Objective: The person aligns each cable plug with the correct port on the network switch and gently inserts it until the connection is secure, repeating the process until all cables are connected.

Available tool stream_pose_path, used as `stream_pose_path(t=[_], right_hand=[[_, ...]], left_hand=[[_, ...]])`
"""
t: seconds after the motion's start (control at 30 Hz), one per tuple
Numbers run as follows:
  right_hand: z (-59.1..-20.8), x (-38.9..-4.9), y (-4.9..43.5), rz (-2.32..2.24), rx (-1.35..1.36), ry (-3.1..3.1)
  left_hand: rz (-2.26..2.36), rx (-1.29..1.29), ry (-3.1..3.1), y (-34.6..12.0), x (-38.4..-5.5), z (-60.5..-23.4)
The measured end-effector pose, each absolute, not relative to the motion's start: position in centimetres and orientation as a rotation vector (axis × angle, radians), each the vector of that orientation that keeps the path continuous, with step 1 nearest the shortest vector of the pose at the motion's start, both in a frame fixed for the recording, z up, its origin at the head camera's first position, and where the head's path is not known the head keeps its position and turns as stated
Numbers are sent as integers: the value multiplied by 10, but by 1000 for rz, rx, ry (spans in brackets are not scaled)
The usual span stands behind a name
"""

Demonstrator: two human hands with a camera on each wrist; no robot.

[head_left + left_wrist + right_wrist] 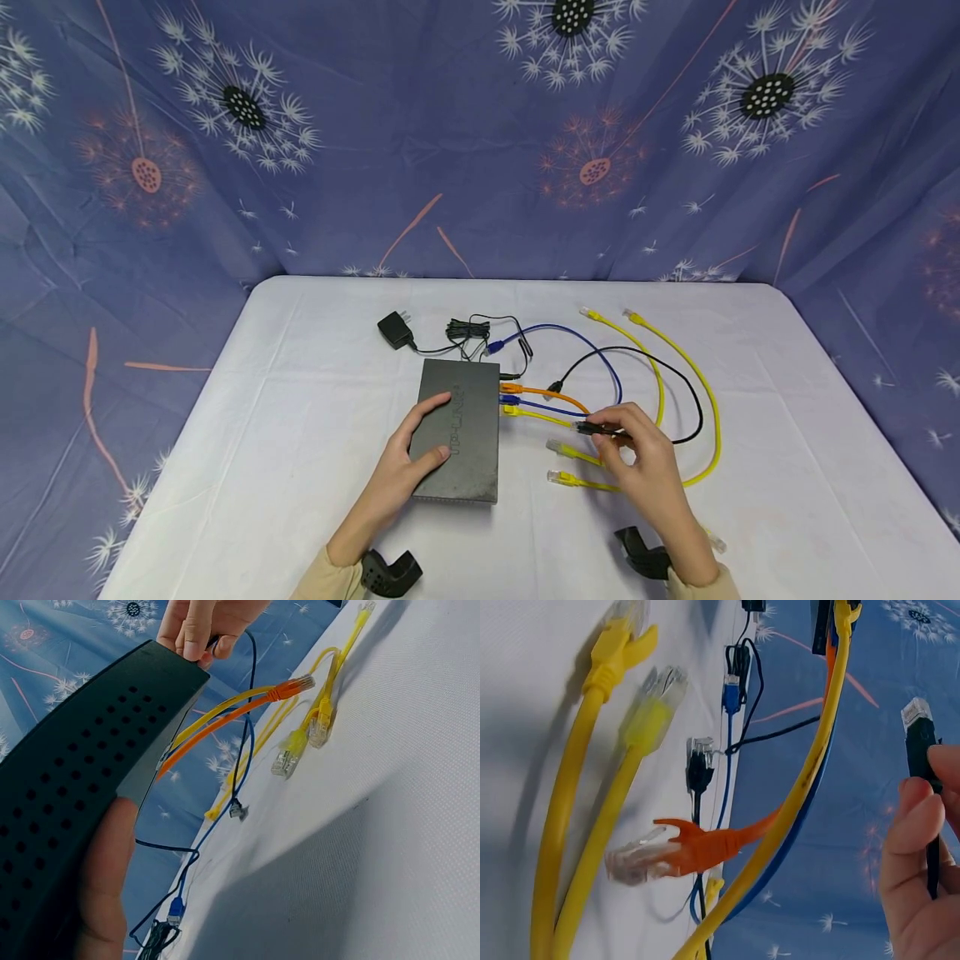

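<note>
My left hand (401, 454) grips a black network switch (476, 471) from its left side, with thumb and a finger on its lettered top. Along its right side sit the plugs of an orange cable (512, 388), a blue cable (510, 400) and a yellow cable (512, 410). To the right of the switch, my right hand (647, 454) pinches the black plug (919, 746) of a black network cable (693, 392) between thumb and fingers, its clear tip pointing away from the fingers. The orange cable's loose plug (697, 851) hangs in front of the right wrist camera.
A black power adapter (393, 330) and its bundled cord (468, 329) lie behind the switch, by a loose blue plug (495, 347). The black cable's other plug (553, 388) rests on the white table (300, 375). Yellow cables (716, 408) curve across the right side, with several loose ends.
</note>
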State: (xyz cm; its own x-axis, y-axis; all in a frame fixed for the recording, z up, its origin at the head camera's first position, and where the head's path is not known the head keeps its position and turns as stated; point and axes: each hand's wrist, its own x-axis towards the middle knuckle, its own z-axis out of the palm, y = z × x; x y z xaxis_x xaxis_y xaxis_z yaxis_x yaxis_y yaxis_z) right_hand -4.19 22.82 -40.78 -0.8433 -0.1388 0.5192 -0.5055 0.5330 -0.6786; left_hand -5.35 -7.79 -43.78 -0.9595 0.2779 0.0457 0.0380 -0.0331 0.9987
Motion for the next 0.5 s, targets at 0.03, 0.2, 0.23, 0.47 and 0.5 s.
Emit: stream_pose_path(t=[0.03,0.2,0.23,0.47,0.5], right_hand=[[-407,-42,227,1239,541,-2360],[-403,-44,217,1214,573,-2319],[-403,-44,215,1207,576,-2310],[-404,-44,208,1179,516,-2321],[-405,-44,208,1171,501,-2333]], left_hand=[[2116,339,2061,-78,-54,-438],[2111,332,2062,-78,-53,-437],[2111,331,2062,-77,-53,-437],[2109,322,2058,-77,-53,-437],[2111,323,2056,-77,-53,-437]])
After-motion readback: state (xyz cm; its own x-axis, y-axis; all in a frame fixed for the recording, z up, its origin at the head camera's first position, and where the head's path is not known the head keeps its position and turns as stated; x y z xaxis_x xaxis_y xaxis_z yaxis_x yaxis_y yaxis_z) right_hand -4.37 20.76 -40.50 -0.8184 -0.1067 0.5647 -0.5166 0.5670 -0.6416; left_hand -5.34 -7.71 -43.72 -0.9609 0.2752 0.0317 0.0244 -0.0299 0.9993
